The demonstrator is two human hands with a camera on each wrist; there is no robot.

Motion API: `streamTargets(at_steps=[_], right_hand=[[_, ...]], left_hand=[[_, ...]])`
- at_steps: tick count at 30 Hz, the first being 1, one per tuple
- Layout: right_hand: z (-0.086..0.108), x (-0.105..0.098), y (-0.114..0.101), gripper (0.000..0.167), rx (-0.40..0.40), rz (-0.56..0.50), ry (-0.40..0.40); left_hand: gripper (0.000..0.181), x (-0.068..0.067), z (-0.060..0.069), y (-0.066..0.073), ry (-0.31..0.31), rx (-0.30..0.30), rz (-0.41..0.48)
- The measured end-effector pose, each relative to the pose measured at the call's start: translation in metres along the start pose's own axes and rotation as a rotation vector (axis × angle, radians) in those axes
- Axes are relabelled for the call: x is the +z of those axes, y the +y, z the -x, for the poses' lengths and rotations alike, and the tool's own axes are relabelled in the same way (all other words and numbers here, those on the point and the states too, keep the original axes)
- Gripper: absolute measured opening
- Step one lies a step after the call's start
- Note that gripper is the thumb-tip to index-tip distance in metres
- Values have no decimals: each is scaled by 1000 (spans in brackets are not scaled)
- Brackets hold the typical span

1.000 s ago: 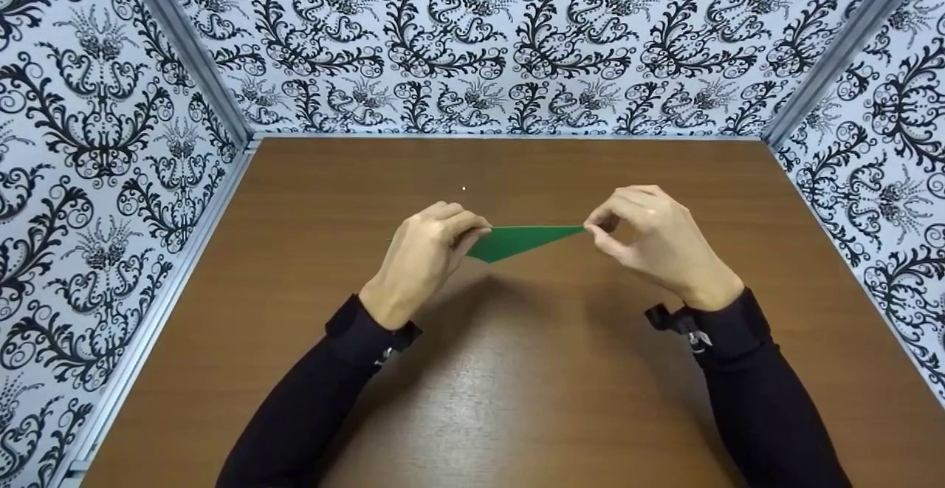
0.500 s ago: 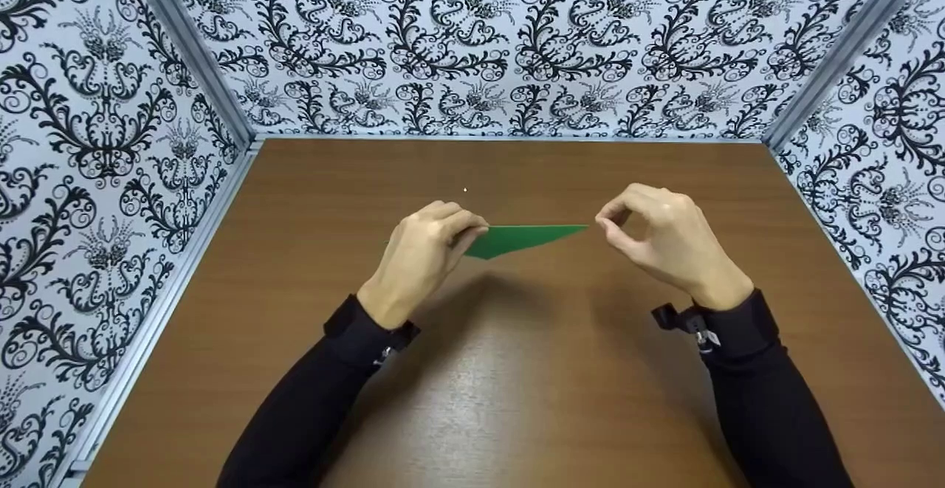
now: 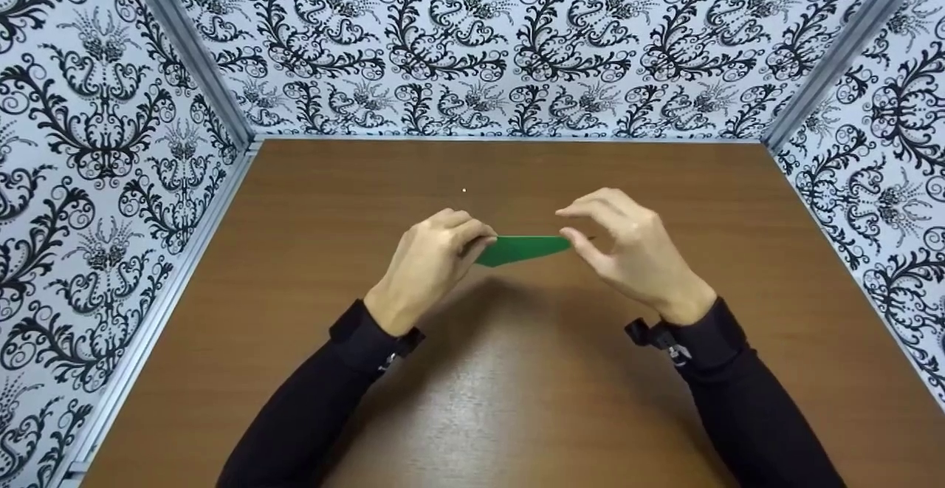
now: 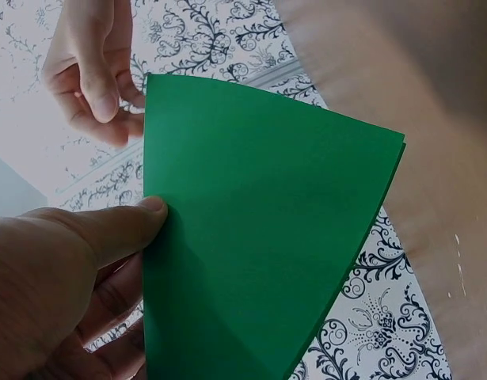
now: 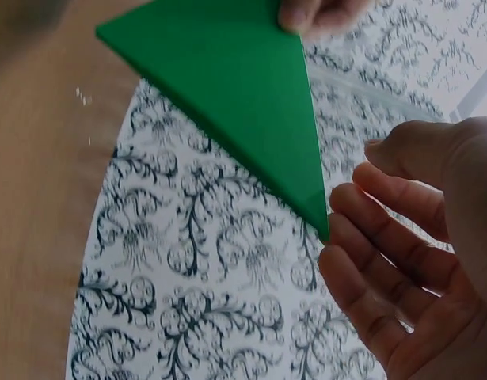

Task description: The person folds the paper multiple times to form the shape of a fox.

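A folded green sheet [image 3: 520, 249] is held above the table, its long straight edge uppermost. The left hand [image 3: 435, 263] pinches that edge between thumb and fingers; in the left wrist view the thumb of the left hand [image 4: 77, 269] lies on the face of the green sheet [image 4: 259, 214]. At the sheet's right end is the right hand [image 3: 635, 255], thumb and fingers parted. In the right wrist view the pointed corner of the green sheet [image 5: 235, 95] lies by the fingertips of the right hand [image 5: 433, 237]; whether they touch it, I cannot tell.
Below the hands is a brown wooden table [image 3: 472, 399]. A white wall [image 3: 472, 45] with black scrollwork stands behind it, with similar panels at both sides and grey metal posts [image 3: 192, 52] at the corners. A tiny white speck [image 3: 464, 190] shows beyond the sheet.
The right hand let go of the sheet's right corner, drew away, then came back left with thumb and fingers spread. The left hand, still pinching, shifted slightly toward the person.
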State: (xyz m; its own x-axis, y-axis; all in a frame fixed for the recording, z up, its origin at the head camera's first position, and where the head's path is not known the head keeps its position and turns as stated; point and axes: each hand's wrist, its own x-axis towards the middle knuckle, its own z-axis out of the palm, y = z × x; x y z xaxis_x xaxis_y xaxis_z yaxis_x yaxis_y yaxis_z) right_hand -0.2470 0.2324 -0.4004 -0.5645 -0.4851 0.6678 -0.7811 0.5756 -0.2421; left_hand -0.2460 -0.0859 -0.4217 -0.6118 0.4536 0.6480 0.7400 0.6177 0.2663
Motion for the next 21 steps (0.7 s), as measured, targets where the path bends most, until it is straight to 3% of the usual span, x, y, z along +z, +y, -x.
streamTargets(at_steps=[10,21], right_hand=[[1,28,-20,35,-101,27,-26],[4,47,-26,18,-89,31,-11]], left_hand=[[3,6,1,8,-14,28,-9],[5,11,3,13,-15,72,7]])
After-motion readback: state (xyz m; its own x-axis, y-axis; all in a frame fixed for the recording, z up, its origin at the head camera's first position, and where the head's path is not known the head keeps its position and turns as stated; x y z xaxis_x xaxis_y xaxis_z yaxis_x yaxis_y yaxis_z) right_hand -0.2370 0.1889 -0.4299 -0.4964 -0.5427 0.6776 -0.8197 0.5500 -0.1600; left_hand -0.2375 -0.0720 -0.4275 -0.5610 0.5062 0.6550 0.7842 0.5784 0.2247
